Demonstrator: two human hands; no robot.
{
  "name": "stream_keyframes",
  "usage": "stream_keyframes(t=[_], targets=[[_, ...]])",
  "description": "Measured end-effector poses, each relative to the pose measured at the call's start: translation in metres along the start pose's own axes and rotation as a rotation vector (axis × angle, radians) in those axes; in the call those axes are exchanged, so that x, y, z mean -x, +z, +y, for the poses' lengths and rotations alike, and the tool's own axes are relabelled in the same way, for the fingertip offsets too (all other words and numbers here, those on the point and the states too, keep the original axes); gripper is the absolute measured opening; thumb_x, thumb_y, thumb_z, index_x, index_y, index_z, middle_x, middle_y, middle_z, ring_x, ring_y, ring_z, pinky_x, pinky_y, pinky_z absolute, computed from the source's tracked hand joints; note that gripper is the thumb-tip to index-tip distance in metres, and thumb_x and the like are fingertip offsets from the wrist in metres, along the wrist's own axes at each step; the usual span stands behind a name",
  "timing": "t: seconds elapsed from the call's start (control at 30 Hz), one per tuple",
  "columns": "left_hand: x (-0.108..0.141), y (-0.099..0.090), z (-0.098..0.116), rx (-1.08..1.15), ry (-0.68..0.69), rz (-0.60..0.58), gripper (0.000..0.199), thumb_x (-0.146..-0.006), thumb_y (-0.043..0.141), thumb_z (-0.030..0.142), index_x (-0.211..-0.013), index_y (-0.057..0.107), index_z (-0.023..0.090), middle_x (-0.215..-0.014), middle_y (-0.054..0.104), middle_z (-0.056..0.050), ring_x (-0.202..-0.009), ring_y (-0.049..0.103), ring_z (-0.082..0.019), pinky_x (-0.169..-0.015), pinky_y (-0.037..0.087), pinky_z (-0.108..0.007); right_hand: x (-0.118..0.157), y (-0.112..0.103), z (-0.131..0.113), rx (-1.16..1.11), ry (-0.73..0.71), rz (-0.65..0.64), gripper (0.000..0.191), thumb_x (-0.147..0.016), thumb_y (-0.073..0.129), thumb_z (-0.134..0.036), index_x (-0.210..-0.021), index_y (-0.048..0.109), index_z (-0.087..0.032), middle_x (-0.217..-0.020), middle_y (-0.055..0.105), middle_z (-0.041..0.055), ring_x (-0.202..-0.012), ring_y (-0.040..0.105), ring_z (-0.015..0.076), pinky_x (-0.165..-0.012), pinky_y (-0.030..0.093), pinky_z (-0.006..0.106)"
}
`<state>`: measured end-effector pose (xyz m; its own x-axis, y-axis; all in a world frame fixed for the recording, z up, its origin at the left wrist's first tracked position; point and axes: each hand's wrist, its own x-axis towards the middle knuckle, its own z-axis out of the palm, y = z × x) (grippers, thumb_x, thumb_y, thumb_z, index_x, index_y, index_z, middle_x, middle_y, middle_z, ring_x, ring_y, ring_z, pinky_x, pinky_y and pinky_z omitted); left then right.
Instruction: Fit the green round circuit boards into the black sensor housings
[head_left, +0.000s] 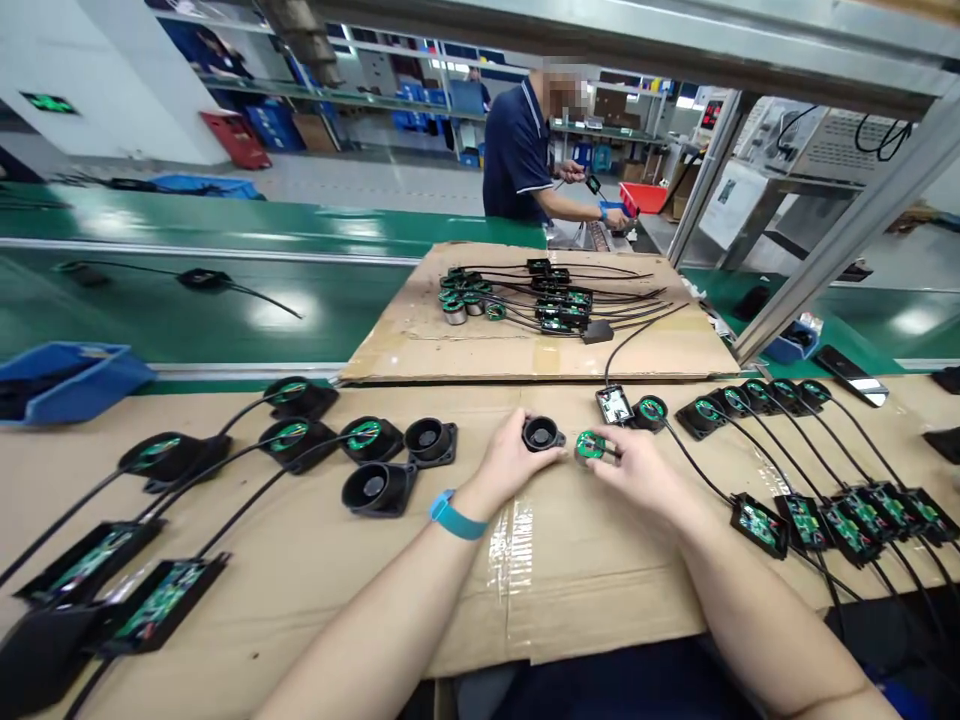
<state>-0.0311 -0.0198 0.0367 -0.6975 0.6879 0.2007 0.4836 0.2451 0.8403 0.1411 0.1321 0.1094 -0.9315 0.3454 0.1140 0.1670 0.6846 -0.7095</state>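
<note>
My left hand (510,458) is closed around a black round housing (541,434) with its open mouth facing up. Just to its right, my right hand (636,462) pinches a round part with a green circuit board (590,445) on its face; a small gap separates the two pieces. Beyond my right hand lie a small open box (615,404) with a board inside and a round unit (649,412) with a green face. Left of my left hand, two hollow black housings (430,441) (377,488) rest on the cardboard.
Cabled units with open boxes (851,528) line the right side, and more (154,605) lie at left. A raised cardboard sheet (480,355) carries further units. Behind it runs a green conveyor (337,230). A blue bin (75,380) and a phone (851,375) flank the area; a co-worker (517,150) stands beyond.
</note>
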Motion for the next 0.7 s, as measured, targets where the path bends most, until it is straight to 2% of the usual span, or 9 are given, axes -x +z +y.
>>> stream_keyframes(t=[0.1, 0.23, 0.37, 0.5, 0.57, 0.7], targets=[[0.003, -0.004, 0.006, -0.019, -0.017, -0.007, 0.058, -0.067, 0.088, 0.047, -0.107, 0.054, 0.022, -0.105, 0.067, -0.004, -0.099, 0.064, -0.025, -0.089, 0.051, -0.040, 0.006, 0.020, 0.012, 0.191, -0.022, -0.061, 0.034, -0.088, 0.066, -0.020, -0.122, 0.070, -0.016, -0.112, 0.076, 0.0138, -0.099, 0.073, 0.0269, -0.089, 0.058, 0.038], [0.005, -0.007, 0.005, -0.020, 0.064, -0.084, 0.051, -0.079, 0.075, 0.036, -0.121, 0.051, 0.022, -0.127, 0.062, -0.010, -0.122, 0.059, -0.028, -0.107, 0.045, -0.047, 0.006, 0.022, 0.022, 0.159, -0.045, -0.049, 0.057, -0.087, 0.074, -0.029, -0.139, 0.060, -0.013, -0.133, 0.068, 0.0190, -0.122, 0.067, 0.0317, -0.103, 0.054, 0.044], [0.001, -0.006, -0.001, -0.002, 0.104, -0.115, 0.046, -0.083, 0.070, 0.032, -0.124, 0.050, 0.022, -0.131, 0.060, -0.011, -0.125, 0.057, -0.027, -0.111, 0.043, -0.049, 0.000, 0.024, 0.027, 0.093, -0.074, -0.032, 0.039, -0.092, 0.069, -0.028, -0.129, 0.066, -0.017, -0.129, 0.071, 0.0145, -0.119, 0.069, 0.0274, -0.104, 0.054, 0.042], [0.010, -0.006, 0.012, 0.027, 0.031, -0.048, 0.045, -0.082, 0.072, 0.033, -0.122, 0.054, 0.021, -0.117, 0.065, -0.010, -0.108, 0.064, -0.025, -0.099, 0.051, -0.045, 0.010, 0.033, 0.027, 0.085, -0.089, -0.022, 0.032, -0.095, 0.064, -0.033, -0.124, 0.067, -0.019, -0.119, 0.075, 0.0106, -0.106, 0.073, 0.0264, -0.095, 0.059, 0.040], [0.012, -0.004, 0.015, 0.041, 0.044, -0.049, 0.047, -0.078, 0.076, 0.034, -0.119, 0.057, 0.020, -0.113, 0.067, -0.009, -0.104, 0.065, -0.025, -0.095, 0.053, -0.042, 0.016, 0.038, 0.042, 0.128, -0.103, 0.006, 0.034, -0.098, 0.058, -0.044, -0.122, 0.067, -0.021, -0.115, 0.076, 0.0102, -0.100, 0.075, 0.0272, -0.088, 0.062, 0.041], [-0.003, -0.001, -0.004, -0.023, 0.099, 0.003, 0.062, -0.070, 0.085, 0.046, -0.118, 0.059, 0.020, -0.117, 0.067, -0.012, -0.112, 0.064, -0.030, -0.101, 0.051, -0.045, 0.001, 0.058, 0.095, 0.188, -0.222, 0.135, 0.051, -0.091, 0.059, -0.064, -0.121, 0.069, -0.026, -0.118, 0.076, 0.0089, -0.101, 0.075, 0.0323, -0.086, 0.063, 0.046]])
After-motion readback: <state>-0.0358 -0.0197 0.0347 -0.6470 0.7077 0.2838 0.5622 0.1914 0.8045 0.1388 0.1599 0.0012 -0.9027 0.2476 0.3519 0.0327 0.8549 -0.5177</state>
